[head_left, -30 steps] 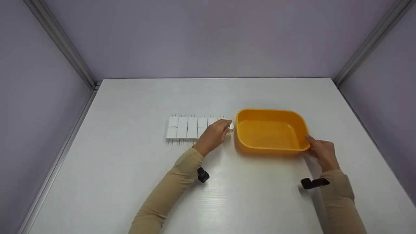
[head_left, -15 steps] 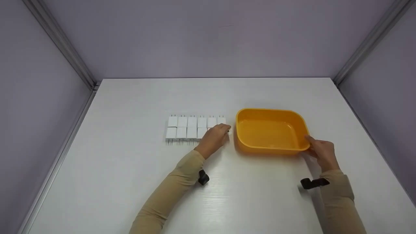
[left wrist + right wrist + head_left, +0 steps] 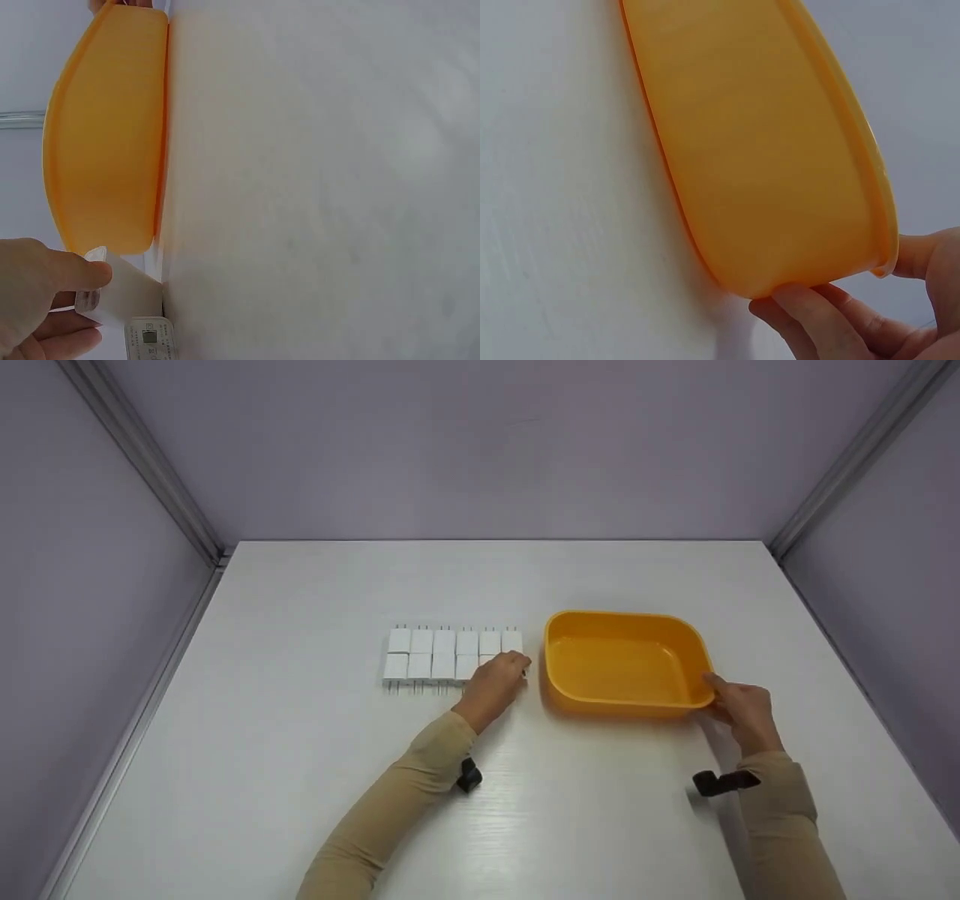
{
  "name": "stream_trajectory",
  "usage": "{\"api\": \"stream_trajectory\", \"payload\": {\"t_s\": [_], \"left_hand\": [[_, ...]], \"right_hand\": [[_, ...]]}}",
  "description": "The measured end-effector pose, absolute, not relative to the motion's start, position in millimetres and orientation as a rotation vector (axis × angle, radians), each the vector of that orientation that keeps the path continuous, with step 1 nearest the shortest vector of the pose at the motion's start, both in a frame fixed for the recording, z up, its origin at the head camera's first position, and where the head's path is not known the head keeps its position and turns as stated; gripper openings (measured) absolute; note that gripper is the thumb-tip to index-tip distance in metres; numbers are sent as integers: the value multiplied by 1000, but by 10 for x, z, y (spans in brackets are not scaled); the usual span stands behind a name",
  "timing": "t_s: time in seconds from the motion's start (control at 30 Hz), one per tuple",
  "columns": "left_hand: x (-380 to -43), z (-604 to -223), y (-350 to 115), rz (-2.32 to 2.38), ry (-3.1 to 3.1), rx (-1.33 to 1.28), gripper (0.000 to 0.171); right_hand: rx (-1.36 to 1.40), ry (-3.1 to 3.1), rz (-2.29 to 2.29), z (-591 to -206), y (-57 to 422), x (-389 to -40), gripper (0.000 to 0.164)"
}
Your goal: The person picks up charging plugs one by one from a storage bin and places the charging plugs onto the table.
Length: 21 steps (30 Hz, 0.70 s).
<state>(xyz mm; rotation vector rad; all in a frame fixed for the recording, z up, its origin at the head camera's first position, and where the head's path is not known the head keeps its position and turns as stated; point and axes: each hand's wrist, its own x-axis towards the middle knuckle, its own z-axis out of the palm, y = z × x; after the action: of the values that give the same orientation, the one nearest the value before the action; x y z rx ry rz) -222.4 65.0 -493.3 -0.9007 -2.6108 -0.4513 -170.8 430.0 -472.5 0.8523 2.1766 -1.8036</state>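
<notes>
White plug adapters (image 3: pixel 443 643) lie in two rows on the table, prongs pointing outward at the back and the front. My left hand (image 3: pixel 491 686) is at the right end of the front row. Its thumb and fingers pinch a white plug adapter (image 3: pixel 129 294), held tilted in the left wrist view, right beside another adapter (image 3: pixel 151 340) with a printed label. In the head view the hand hides most of the held one. My right hand (image 3: pixel 746 709) grips the front right corner of a yellow plastic bin (image 3: pixel 626 706), thumb over the rim and fingers under the outer wall (image 3: pixel 765 165).
The bin stands just right of the adapter rows, a narrow gap between them. White table surface (image 3: pixel 585 810) stretches in front of the bin. Pale walls (image 3: pixel 480 450) enclose the back and both sides. A black camera mount (image 3: pixel 724 784) sits on the right wrist.
My left hand has come down from beside the bin's left wall, toward me and slightly left, with the adapter, to the front row's end. The right hand and bin stay in place.
</notes>
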Motion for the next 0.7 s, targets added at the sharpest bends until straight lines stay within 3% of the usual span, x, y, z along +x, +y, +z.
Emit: {"api": "stream_trajectory", "payload": {"t_s": [0.7], "left_hand": [[-2211, -4963, 684, -387, -2583, -849, 10]], "right_hand": [[797, 2119, -1913, -4730, 4310, -1732, 80]]}}
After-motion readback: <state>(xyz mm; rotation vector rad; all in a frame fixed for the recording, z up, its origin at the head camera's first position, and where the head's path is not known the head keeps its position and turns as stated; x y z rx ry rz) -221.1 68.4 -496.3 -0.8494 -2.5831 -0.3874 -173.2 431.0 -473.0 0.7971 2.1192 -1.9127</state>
